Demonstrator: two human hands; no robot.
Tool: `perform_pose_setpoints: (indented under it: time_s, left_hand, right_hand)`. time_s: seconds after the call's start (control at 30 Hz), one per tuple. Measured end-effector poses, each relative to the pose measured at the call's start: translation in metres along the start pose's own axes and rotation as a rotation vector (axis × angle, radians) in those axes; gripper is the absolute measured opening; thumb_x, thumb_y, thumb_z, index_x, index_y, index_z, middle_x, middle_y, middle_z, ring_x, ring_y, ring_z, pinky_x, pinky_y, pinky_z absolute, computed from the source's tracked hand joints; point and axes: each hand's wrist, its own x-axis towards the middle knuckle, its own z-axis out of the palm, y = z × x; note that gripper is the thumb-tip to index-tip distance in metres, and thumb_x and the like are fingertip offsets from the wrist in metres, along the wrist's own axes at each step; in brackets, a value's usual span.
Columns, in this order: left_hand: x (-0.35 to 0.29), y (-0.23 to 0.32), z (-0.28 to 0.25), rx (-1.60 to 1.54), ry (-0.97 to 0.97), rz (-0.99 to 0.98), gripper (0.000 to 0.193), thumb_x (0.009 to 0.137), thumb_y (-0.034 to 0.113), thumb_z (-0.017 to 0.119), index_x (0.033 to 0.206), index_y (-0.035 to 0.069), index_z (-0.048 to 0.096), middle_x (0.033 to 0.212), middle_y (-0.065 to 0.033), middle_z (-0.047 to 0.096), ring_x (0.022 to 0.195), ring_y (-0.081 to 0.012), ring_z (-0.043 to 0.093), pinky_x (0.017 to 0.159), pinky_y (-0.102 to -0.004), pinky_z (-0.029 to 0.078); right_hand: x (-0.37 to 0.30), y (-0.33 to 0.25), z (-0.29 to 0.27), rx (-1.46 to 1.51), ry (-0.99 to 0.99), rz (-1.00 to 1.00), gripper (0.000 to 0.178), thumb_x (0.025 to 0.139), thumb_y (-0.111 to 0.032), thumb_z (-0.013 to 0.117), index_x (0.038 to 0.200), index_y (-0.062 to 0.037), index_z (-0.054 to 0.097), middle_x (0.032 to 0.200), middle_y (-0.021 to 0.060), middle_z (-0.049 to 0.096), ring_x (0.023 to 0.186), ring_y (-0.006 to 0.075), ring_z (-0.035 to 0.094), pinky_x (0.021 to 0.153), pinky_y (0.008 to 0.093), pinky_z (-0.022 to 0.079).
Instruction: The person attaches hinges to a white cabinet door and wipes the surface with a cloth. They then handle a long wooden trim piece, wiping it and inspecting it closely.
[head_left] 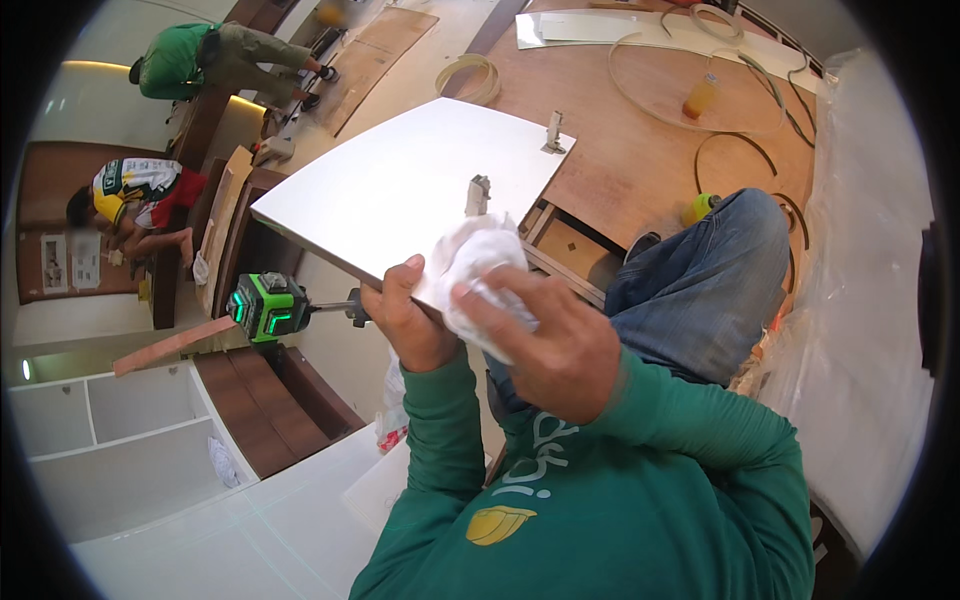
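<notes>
A white cabinet door (370,190) lies before me, its face turned up. My left hand (410,322) grips its near edge, with the thumb on top and the fingers underneath. In my right hand (560,345) is a bunched white cloth (478,262), pressed on the door's near right corner. One metal hinge (478,195) is fixed to the door just beyond the cloth. A second hinge (553,133) stands near the door's far right corner. The cloth hides part of that near corner.
A green laser level (270,308) stands left of the door. Brown boards (640,110) carry coiled edge strips (468,80) and a bottle of amber liquid (700,97). Two other people (190,60) (150,195) work at the far left. A plastic-wrapped panel (870,270) stands at right.
</notes>
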Motion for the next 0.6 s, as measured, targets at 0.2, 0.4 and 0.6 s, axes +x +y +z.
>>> perform_pose_setpoints:
  time_s: [0.2,0.4,0.6]
  left_hand:
    - [0.01,-0.009,-0.018,-0.104,-0.091,-0.117,0.019,0.088,0.013,0.06,0.092,-0.006,0.061,0.085,-0.0125,0.065,0.077,-0.0251,0.071,0.07,-0.0379,0.06]
    - [0.004,-0.043,-0.049,-0.127,-0.053,-0.039,0.029,0.085,0.011,0.062,0.104,-0.01,0.064,0.091,-0.0151,0.067,0.081,-0.0272,0.071,0.079,-0.0406,0.06]
    - [-0.015,-0.061,-0.064,-0.117,-0.059,-0.04,0.058,0.08,0.011,0.061,0.133,-0.013,0.055,0.119,-0.022,0.065,0.104,-0.0323,0.071,0.093,-0.0429,0.06]
  right_hand:
    - [-0.012,0.008,0.028,0.058,-0.033,0.008,0.064,0.08,-0.001,0.074,0.141,-0.0174,0.066,0.124,0.0139,0.06,0.105,0.0343,0.068,0.086,0.0401,0.061]
    - [-0.034,0.029,0.044,-0.001,-0.175,0.023,0.063,0.085,-0.004,0.072,0.144,-0.0247,0.066,0.119,0.0146,0.061,0.106,0.034,0.067,0.087,0.0408,0.061]
    - [-0.055,0.042,0.051,-0.011,-0.368,0.062,0.065,0.084,-0.001,0.071,0.143,-0.0285,0.068,0.118,0.0155,0.062,0.107,0.0336,0.066,0.088,0.042,0.059]
